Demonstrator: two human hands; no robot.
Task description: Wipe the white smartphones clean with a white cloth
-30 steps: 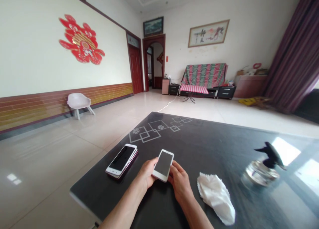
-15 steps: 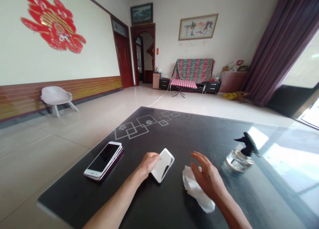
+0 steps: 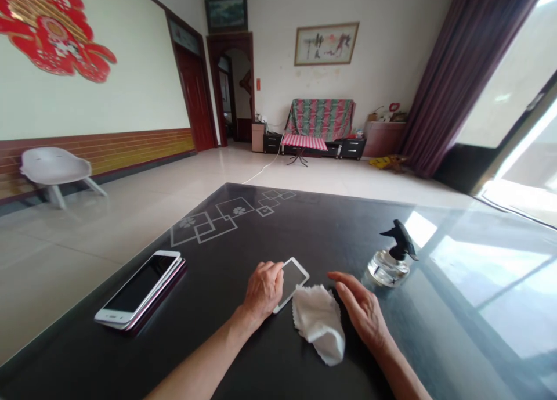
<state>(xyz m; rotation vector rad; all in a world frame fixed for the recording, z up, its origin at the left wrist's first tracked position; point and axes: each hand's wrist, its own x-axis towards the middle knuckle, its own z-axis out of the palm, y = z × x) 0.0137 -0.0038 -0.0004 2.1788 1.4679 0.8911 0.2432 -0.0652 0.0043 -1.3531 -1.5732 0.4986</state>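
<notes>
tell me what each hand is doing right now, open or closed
Left hand: closed on one edge of the phone.
Right hand: open, holding nothing, beside the white cloth.

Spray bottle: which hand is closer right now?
Right. The right hand is just on the near side of the spray bottle, slightly left, not touching; the left hand is well left of it, fingers on a white phone.

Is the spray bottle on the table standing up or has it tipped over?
Upright: the spray bottle rests on its base on the black table, its black trigger head on top.
</notes>
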